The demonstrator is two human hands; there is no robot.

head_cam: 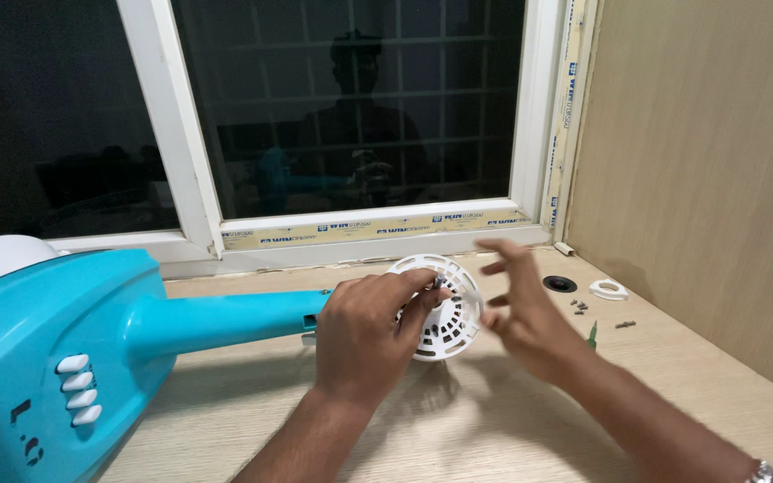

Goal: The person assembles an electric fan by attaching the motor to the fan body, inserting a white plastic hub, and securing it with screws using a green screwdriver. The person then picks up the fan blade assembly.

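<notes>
A turquoise table fan (64, 340) lies on its side on the wooden desk (494, 429), its neck pointing right. At the neck's end sits a white slotted motor cover (445, 326). My left hand (369, 335) grips this cover from the left, fingertips pinching something small at its centre. My right hand (521, 309) hovers just right of the cover, blurred, fingers spread and holding nothing that I can make out.
A row of white buttons (78, 389) lines the fan base. Right of the hands lie a black cable hole (559, 283), a small white ring-shaped part (608, 289) and a few loose screws (581, 307). A window frame (369, 228) runs behind; a wooden panel (709, 179) stands right.
</notes>
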